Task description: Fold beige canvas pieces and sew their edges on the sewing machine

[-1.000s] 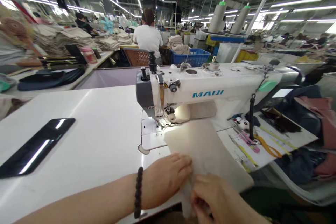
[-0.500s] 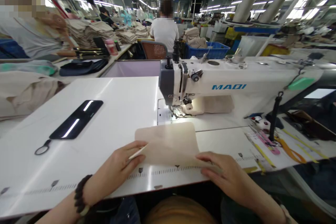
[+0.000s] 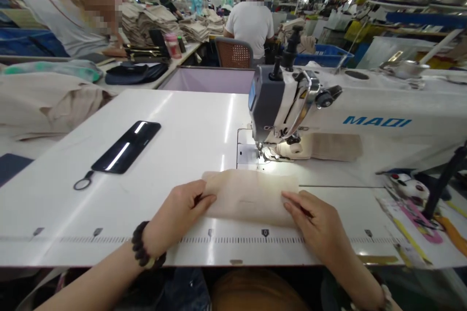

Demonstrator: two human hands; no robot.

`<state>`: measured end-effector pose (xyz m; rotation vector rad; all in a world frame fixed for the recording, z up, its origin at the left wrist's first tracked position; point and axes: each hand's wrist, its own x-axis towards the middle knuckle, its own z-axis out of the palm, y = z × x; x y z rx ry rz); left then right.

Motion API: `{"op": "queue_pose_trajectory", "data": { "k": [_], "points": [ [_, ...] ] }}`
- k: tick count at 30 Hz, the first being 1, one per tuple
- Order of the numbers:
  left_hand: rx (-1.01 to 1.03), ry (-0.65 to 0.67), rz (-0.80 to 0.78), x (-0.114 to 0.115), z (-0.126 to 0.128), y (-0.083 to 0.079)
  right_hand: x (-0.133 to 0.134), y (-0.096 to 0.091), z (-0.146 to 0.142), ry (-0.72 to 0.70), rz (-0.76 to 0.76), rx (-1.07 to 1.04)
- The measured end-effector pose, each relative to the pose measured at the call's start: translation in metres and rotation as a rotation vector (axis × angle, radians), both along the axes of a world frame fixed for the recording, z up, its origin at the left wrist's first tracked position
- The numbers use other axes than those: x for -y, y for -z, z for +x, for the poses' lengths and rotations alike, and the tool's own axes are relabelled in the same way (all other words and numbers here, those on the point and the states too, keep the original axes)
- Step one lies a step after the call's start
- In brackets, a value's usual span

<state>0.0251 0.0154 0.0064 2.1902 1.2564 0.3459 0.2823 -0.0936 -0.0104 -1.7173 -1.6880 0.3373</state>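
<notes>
A beige fabric piece [image 3: 251,199] lies just in front of the sewing machine [image 3: 328,107], its far edge short of the presser foot [image 3: 268,153]. My left hand [image 3: 186,206] pinches its left side between thumb and fingers. On the right side, my right hand [image 3: 310,214] grips it the same way, fingers curled. The cloth bows slightly between the hands, above the ruler marks printed on the table [image 3: 182,150]. Behind the needle area, under the machine arm, rests another beige fabric strip [image 3: 335,147].
A black phone [image 3: 126,148] with a ring strap lies on the left. Beige cloth [image 3: 54,102] is heaped at the far left. Orange-handled scissors [image 3: 452,233] and a pink tool [image 3: 421,223] lie at right. A person in a white shirt [image 3: 250,24] sits ahead.
The camera view has turned right and moved closer to the machine. My left hand has shifted to the fabric's left edge, and my right hand has moved up along its right side.
</notes>
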Motion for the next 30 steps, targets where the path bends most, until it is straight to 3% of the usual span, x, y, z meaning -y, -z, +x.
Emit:
{"op": "queue_pose_trajectory", "data": {
  "k": [5,10,30],
  "points": [
    [0.076,-0.117,0.139,0.013,-0.003,0.007,0.0,0.003,-0.005,0.018,0.052,0.125],
    [0.081,-0.031,0.232,0.02,-0.007,0.012,0.0,0.007,-0.006,0.023,0.08,0.209],
    [0.004,-0.069,0.123,0.017,0.001,0.003,-0.006,0.01,0.003,-0.05,0.1,0.472]
  ]
}}
